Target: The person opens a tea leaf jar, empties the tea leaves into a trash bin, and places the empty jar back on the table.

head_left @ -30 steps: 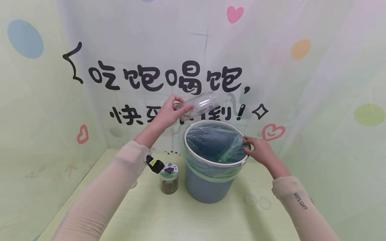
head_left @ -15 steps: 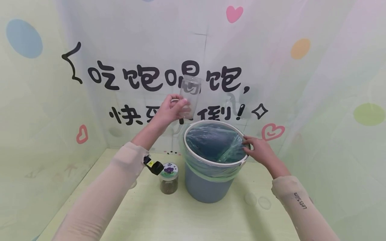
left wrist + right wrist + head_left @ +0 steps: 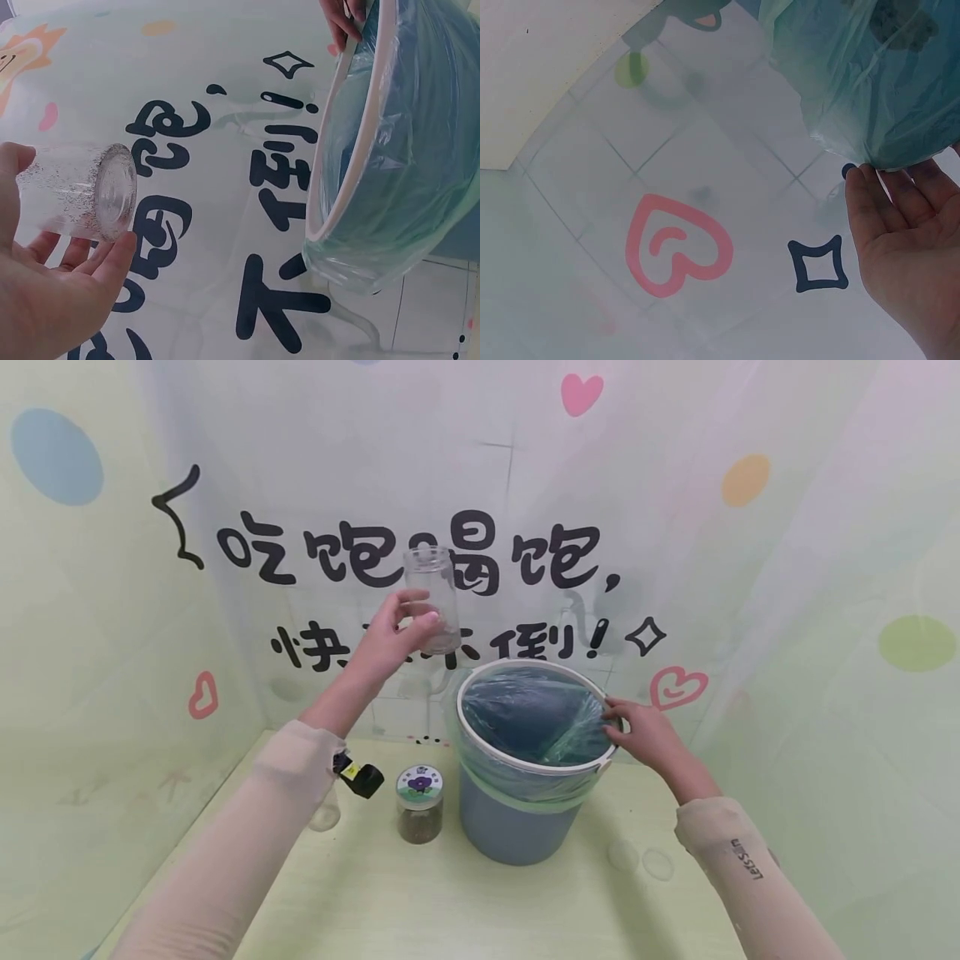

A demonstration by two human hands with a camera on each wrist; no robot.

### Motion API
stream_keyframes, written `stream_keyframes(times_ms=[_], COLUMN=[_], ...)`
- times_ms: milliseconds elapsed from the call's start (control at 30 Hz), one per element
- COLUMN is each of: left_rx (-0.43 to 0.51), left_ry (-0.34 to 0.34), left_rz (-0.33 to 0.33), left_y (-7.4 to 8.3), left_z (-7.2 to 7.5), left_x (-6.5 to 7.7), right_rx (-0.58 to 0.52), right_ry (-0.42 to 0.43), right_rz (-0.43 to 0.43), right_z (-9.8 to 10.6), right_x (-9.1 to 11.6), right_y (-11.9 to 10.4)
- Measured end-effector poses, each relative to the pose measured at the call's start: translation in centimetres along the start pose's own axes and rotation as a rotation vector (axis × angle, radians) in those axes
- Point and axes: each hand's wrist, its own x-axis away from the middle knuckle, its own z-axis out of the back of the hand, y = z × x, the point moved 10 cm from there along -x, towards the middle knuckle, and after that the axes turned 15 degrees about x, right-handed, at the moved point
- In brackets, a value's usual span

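Note:
My left hand (image 3: 393, 631) grips a clear jar (image 3: 438, 585) around its lower part, fingers and thumb on either side. The jar stands nearly upright in the air, mouth up, left of the trash bin (image 3: 513, 835) and above its rim. In the left wrist view, fine dark specks cling to the wall of the jar (image 3: 67, 187). My right hand (image 3: 652, 739) holds the right side of the bin's white rim, over the thin green bag (image 3: 525, 793) that lines it. From the right wrist view, the fingertips of the right hand (image 3: 911, 240) touch the bag; the thumb is hidden.
A small jar (image 3: 420, 814) with dark contents and a flower-printed lid stands left of the bin. Clear round pieces (image 3: 658, 865) lie on the pale table (image 3: 450, 918) right of the bin, and another clear round piece (image 3: 325, 817) is at the left. A printed sheet hangs behind.
My left hand has turned the clear jar from tilted over the bin to nearly upright and moved it left, away from the bin. The right hand stays at the rim.

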Motion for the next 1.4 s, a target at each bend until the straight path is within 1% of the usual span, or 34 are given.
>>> stream_keyframes(times_ms=[233, 367, 467, 667, 900, 1100, 1233, 1400], left_rx=[-0.018, -0.05, -0.071, -0.083, -0.134, -0.154, -0.172, -0.208], left_ry=[0.044, 0.058, 0.074, 0.107, 0.138, 0.18, 0.185, 0.179], left_rz=[0.005, 0.003, 0.004, 0.024, 0.028, 0.044, 0.037, 0.017], left_y=[-0.4, -0.8, -0.9, -1.3, -1.6, -2.3, -2.8, -3.3], left_z=[2.1, 3.4, 4.4, 6.3, 8.3, 10.1, 11.0, 11.6], left_x=[0.3, 0.5, 0.8, 1.5, 2.1, 2.7, 2.9, 3.4], right_rx=[-0.005, -0.007, -0.008, -0.008, -0.009, -0.013, -0.013, -0.014], right_ry=[0.001, -0.005, -0.012, -0.005, -0.006, -0.007, 0.001, 0.012], right_rz=[-0.004, -0.01, -0.015, -0.01, -0.009, -0.006, -0.005, -0.003], right_z=[-0.1, -0.2, -0.2, -0.1, -0.2, -0.3, -0.2, 0.0], right_x=[0.0, 0.0, 0.0, 0.0, 0.0, 0.0, 0.0, 0.1], right_y=[0.0, 0.1, 0.2, 0.2, 0.3, 0.2, 0.0, 0.0])
